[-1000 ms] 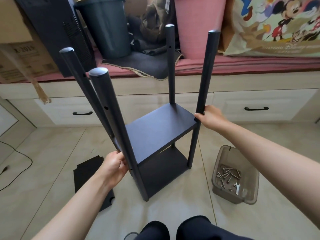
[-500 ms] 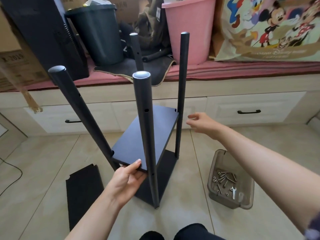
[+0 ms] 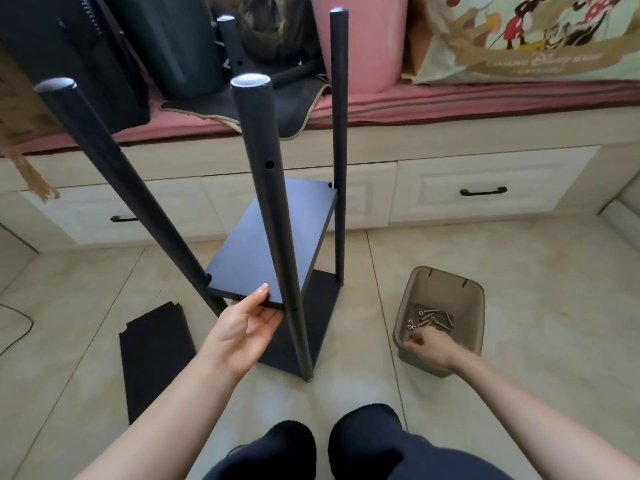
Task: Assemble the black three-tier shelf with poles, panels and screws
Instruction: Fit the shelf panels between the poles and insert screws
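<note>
The black shelf stands on the tiled floor with a bottom panel, a middle panel and several upright poles, the nearest pole right in front of me. My left hand grips the middle panel's near edge, thumb on top and fingers under it. A third black panel lies flat on the floor to the left. My right hand reaches into the brown plastic tub, fingers curled down beside the loose screws. Whether it holds one is hidden.
A white bench with drawers runs behind the shelf, carrying a pink bin, a dark bin and a printed bag. A black cable lies at the far left. My knees are at the bottom edge.
My right hand left the far right pole and dropped into the screw tub. The shelf turned, and my left hand moved from the near pole to the middle panel's edge.
</note>
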### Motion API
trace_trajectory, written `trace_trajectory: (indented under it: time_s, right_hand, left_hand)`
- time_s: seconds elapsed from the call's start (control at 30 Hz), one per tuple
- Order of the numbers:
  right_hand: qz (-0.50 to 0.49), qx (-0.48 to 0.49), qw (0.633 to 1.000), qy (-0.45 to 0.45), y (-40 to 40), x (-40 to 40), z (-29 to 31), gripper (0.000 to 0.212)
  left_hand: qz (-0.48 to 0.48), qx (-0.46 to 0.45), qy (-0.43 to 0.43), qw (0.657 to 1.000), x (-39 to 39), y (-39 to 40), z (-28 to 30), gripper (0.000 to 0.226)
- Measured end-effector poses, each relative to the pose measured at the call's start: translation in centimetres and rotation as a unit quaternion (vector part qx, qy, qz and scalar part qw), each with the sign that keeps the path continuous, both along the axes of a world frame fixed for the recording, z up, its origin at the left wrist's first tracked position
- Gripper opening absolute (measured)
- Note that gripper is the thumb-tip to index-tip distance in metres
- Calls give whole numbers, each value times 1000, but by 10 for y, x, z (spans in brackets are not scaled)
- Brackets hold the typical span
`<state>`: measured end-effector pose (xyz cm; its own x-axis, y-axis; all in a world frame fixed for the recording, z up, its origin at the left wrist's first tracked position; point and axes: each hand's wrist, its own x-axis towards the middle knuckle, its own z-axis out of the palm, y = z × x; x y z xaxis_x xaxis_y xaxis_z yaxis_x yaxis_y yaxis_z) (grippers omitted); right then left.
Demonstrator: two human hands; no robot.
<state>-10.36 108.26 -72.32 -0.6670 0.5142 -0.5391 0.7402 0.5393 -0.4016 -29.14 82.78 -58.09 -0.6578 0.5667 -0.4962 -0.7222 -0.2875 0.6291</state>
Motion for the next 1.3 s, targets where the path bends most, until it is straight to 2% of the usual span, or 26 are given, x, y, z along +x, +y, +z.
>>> trace_trajectory:
  time_s: [0.17, 0.27, 0.37, 0.47, 0.53, 0.63, 0.73, 0.87, 0.97, 1.13, 1.3]
  right_hand:
    - [48, 44, 998, -16, -13, -2, -19, 14]
    - [56, 46, 997, 10, -19, 0, -29, 14]
    - [115, 48, 992, -10, -26, 3, -29, 9]
    - [176, 27, 983, -39, -32, 5, -24, 22]
    - [209, 11, 977, -42, -39, 6, -21, 14]
    - [253, -1, 967, -43, -52, 1, -17, 27]
    - [270, -25, 961, -47, -63, -11, -17, 11]
    - [283, -55, 956, -50, -71, -27, -16, 27]
    - [238, -40, 970, -41, -62, -38, -15, 35]
    - [174, 16, 983, -59, -38, -53, -29, 11]
    - [187, 26, 979, -80, -42, -61, -66, 25]
  left_hand:
    - [4, 11, -8, 1000, 5, 1, 1, 58]
    - [4, 13, -5, 1000, 7, 1, 0, 56]
    - [4, 10, -1, 1000, 8, 2, 0, 52]
    - [4, 8, -10, 1000, 11, 2, -1, 47]
    - [7, 11, -12, 1000, 12, 2, -1, 46]
    - [11, 11, -7, 1000, 14, 2, 0, 43]
    - [13, 11, -8, 1000, 16, 2, -1, 43]
    - [10, 10, -13, 1000, 16, 1, 0, 46]
    - [5, 6, -15, 1000, 14, 1, 0, 48]
    - [-5, 1, -10, 1000, 11, 0, -6, 49]
    - [-31, 3, -18, 999, 7, 0, -11, 31]
